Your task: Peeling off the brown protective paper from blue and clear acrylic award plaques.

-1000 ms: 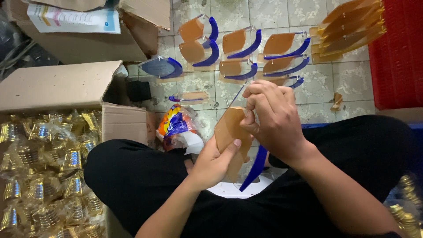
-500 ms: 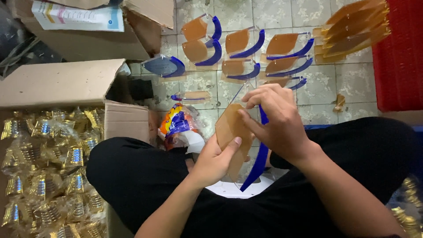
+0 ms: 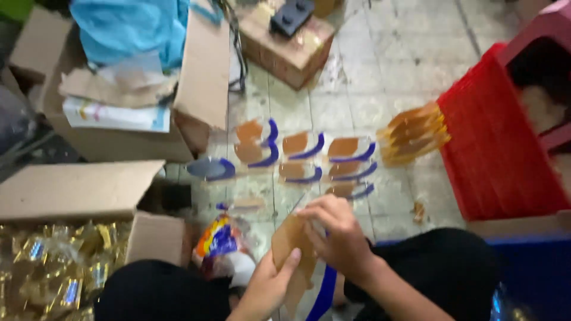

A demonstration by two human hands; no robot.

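Seated on a pale tiled floor point(image 3: 380, 77), legs in black, both hands up at lap height over the knees. Left hand point(image 3: 267, 285) cupped under and against the near face of a brown card panel point(image 3: 291, 244), fingers closed onto it, thumb side pressed to the card. Right hand point(image 3: 336, 235) curled over the panel's top right edge, fingertips pinching it together with a blue curved strip point(image 3: 324, 291) hanging down between the knees. Panel held tilted, low in the centre, just above the lap; picture blurred, so finer detail of the pinch cannot be told. Just left of the hands, a crumpled bright orange-and-blue packet point(image 3: 220, 241) on the floor. Further out on the tiles, rows of finished brown-and-blue pieces point(image 3: 309, 154) laid side by side, well apart from the hands. To their right, a stack of brown card blanks point(image 3: 416, 134) leaning against a red crate point(image 3: 493, 148). At far left, an open cardboard box point(image 3: 77, 190) with gold-wrapped items point(image 3: 53, 267) packed inside
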